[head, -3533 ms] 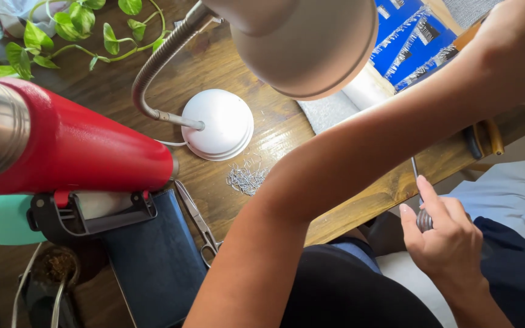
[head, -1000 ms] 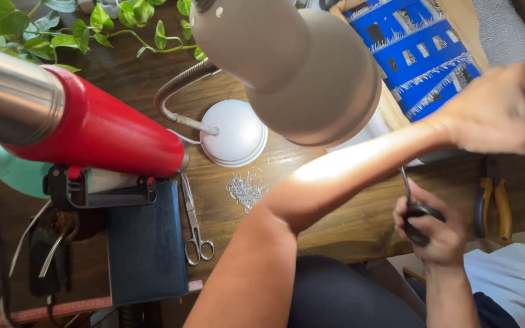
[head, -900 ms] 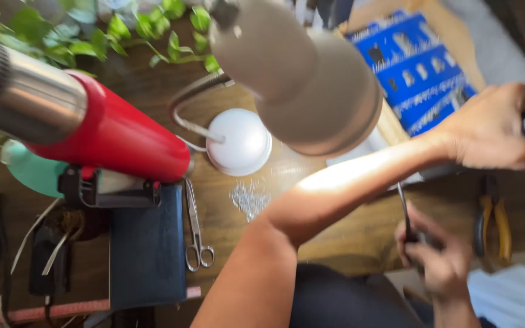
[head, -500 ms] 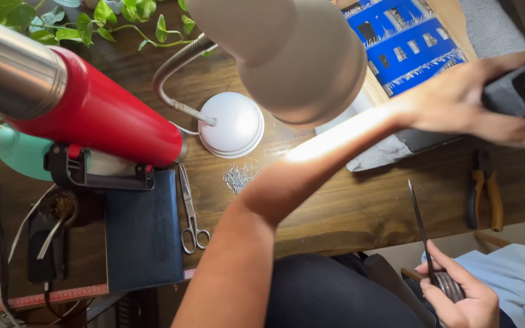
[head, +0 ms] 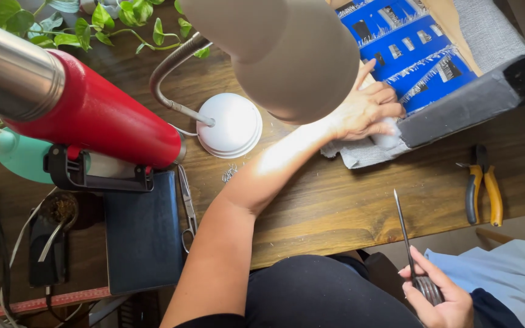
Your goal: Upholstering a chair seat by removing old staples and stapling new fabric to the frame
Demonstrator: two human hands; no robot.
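My left hand [head: 366, 112] reaches across the wooden desk [head: 347, 200], its fingers curled on a white wad [head: 387, 138] that lies on a grey cloth [head: 356, 155]. Just beyond it stands an open blue box [head: 417, 51] with small parts in rows. A long dark grey lid edge [head: 475, 100] lies right of the hand. My right hand [head: 442, 297] is low, in front of the desk edge over my lap. It grips thin metal tweezers [head: 403, 234] with the point upward.
A beige desk lamp head [head: 287, 51] hangs close to the camera; its white base [head: 229, 124] sits on the desk. A red bottle [head: 92, 115], small scissors [head: 186, 206], a black notebook [head: 144, 234], yellow-handled pliers [head: 482, 191] and a leafy plant [head: 92, 27] surround them.
My left hand has pulled back from the dark object at the right and now rests on the white wad. My right hand has dropped below the desk edge with the tweezers.
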